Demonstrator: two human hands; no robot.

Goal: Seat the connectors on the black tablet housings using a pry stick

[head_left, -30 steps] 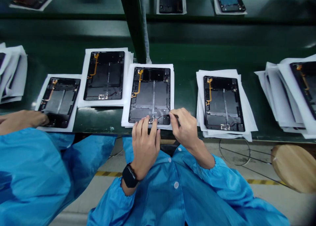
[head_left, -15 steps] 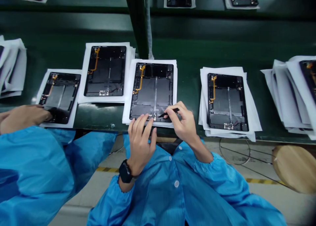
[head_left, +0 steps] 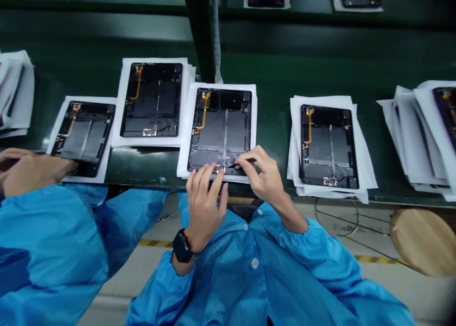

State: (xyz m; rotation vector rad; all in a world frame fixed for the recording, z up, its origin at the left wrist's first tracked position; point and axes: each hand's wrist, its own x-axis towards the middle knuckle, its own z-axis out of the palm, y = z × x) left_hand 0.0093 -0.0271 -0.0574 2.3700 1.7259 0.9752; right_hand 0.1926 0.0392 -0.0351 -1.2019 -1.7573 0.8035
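An opened tablet point(head_left: 208, 136) lies in front of me on a stack of white sheets point(head_left: 182, 143), its black inside facing up. An orange flex cable point(head_left: 204, 112) runs along its upper left, and a pale ribbon point(head_left: 225, 131) goes down the middle to a small circuit board point(head_left: 221, 167) at the bottom edge. My left hand point(head_left: 205, 205) has its fingers stretched out, fingertips resting on the bottom edge by this board. My right hand point(head_left: 261, 176) pinches a thin black tool like tweezers point(head_left: 251, 160), its point at the board's right side.
Another opened tablet point(head_left: 151, 100) lies left on white sheets, and one more point(head_left: 328, 145) to the right. Farther left, a co-worker's hand point(head_left: 39, 174) is over another tablet point(head_left: 83, 136). A green post point(head_left: 199, 31) rises behind mine. A round wooden stool point(head_left: 422, 243) stands lower right.
The tool's point has shifted slightly left toward the small board. My left hand stays at the tablet's bottom edge. The co-worker's hand has moved a little, and the view has shifted slightly.
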